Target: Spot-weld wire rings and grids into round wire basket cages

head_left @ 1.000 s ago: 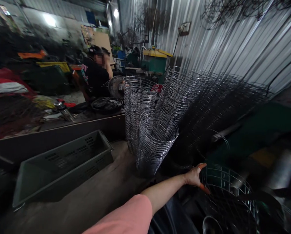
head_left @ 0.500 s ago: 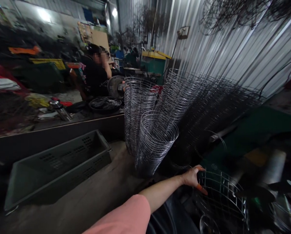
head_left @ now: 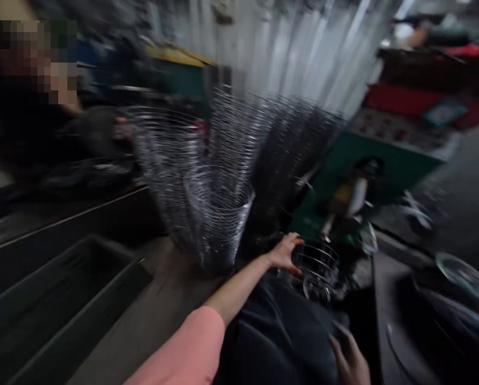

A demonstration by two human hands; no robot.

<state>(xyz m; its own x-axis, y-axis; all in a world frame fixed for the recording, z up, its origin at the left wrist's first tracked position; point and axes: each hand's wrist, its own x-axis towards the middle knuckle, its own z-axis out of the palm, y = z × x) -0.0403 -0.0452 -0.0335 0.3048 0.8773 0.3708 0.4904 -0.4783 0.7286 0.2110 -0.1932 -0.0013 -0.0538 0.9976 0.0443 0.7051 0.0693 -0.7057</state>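
- Right hand has entered view, low; its grip cannot be told.
- Left hand, apart from it, spreads thumb and fingers against 1 wire basket; firmness unclear.
- Basket: silvery, rounded, open-meshed, blurred, right of the front wire stack.

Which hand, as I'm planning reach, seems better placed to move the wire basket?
Probably the left hand: its spread fingers are at the edge of the wire basket, while the right hand is farther away.
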